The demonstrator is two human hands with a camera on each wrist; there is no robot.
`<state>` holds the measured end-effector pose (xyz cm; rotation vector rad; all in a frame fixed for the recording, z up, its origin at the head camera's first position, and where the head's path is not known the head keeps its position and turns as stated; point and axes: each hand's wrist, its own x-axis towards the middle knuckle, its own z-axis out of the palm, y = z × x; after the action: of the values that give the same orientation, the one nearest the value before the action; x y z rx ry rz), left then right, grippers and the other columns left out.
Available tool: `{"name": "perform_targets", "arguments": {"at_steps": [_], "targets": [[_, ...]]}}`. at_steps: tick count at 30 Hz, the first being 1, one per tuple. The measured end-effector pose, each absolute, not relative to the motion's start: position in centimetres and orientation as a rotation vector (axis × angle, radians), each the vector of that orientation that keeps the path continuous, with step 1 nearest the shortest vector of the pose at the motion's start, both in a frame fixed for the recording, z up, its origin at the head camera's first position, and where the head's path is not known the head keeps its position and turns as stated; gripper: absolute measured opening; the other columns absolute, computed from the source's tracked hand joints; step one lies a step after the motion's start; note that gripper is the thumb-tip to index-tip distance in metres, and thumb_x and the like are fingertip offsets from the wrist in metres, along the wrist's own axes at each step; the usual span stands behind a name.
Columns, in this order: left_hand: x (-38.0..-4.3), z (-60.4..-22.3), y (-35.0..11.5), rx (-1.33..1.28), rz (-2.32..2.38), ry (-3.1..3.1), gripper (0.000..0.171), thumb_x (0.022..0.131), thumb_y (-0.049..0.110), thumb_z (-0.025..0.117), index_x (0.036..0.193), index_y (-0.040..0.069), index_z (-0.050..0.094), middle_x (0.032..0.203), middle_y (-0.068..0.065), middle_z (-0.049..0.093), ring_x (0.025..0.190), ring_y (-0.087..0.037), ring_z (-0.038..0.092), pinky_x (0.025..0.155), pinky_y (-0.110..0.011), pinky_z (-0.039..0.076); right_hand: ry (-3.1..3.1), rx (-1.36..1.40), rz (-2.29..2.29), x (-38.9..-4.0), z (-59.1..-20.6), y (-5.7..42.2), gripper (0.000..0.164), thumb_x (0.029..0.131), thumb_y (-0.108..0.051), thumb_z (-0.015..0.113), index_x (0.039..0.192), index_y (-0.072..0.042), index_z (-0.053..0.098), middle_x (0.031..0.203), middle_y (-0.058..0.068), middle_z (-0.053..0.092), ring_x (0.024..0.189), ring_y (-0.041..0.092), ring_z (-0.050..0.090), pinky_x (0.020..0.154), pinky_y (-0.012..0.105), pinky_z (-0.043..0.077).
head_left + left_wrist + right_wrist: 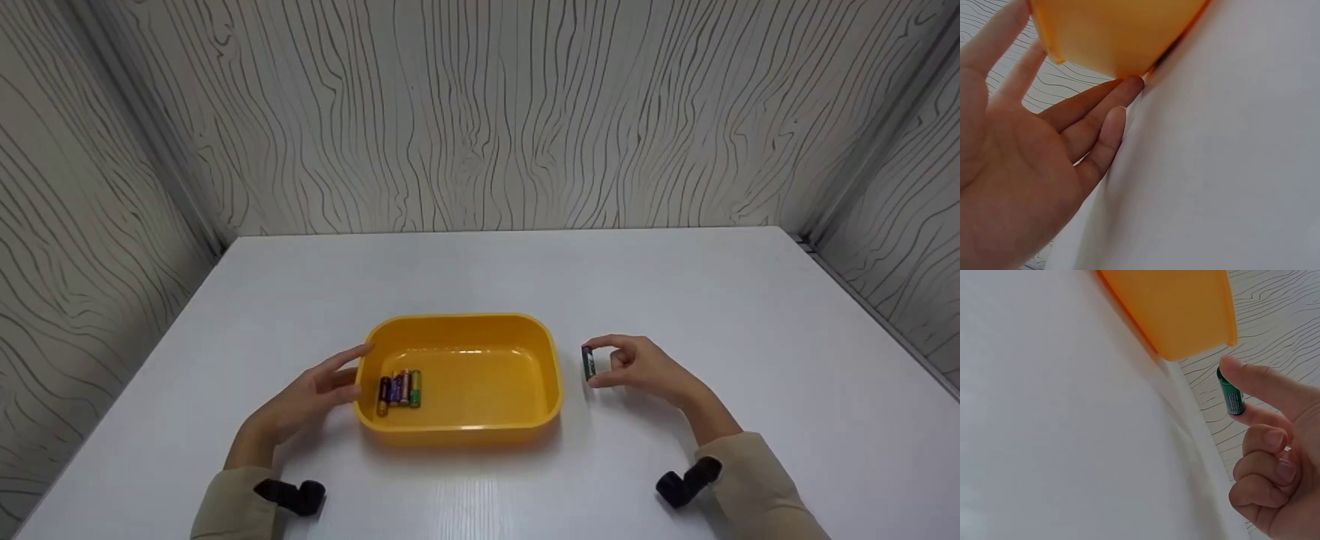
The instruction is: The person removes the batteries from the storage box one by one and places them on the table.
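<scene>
A yellow plastic bin (480, 429) stands on the white table. Several batteries (405, 388) lie side by side at its left end, in purple, pink and green wraps. My right hand (641, 369) is beside the bin's right wall and pinches a dark green battery (589, 363) end to end between thumb and index finger. In the right wrist view that battery (1231, 395) shows small print, and the other fingers are curled into the palm. My left hand (319, 394) is at the bin's left wall, fingers extended, with fingertips right at the rim; its palm shows in the left wrist view.
The white table (660, 285) reaches back to a wood-grain patterned panel (465, 112), with similar panels at both sides. A black wrist camera (292, 496) sits on the left sleeve, another black camera (686, 482) on the right one.
</scene>
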<state>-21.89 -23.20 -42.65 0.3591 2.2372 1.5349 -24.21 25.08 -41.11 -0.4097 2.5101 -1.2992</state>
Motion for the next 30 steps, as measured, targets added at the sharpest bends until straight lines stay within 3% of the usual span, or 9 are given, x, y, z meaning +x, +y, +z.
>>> {"name": "perform_targets", "arguments": {"at_steps": [19, 30], "targets": [[-21.9, -42.4, -23.2, 0.319, 1.514, 2.245, 0.064, 0.095, 0.034, 0.059, 0.152, 0.029, 0.029, 0.161, -0.012, 0.026, 0.148, -0.042, 0.025, 0.115, -0.070, 0.018, 2.527, -0.314, -1.260, -24.6, -42.4, 25.7, 0.062, 0.075, -0.026, 0.082, 0.128, -0.002, 0.058, 0.055, -0.010, 0.038, 0.050, 0.004, 0.032, 0.049, 0.016, 0.028], [-22.1, -42.8, -23.3, 0.357, 1.530, 2.227, 0.063, 0.096, 0.033, 0.057, 0.152, 0.029, 0.028, 0.159, -0.014, 0.031, 0.146, -0.040, 0.030, 0.117, -0.068, 0.019, 2.511, -0.330, -1.249, -24.5, -41.8, 25.6, 0.062, 0.074, -0.015, 0.081, 0.128, 0.002, 0.057, 0.055, -0.010, 0.039, 0.049, 0.003, 0.032, 0.048, 0.016, 0.027]]}}
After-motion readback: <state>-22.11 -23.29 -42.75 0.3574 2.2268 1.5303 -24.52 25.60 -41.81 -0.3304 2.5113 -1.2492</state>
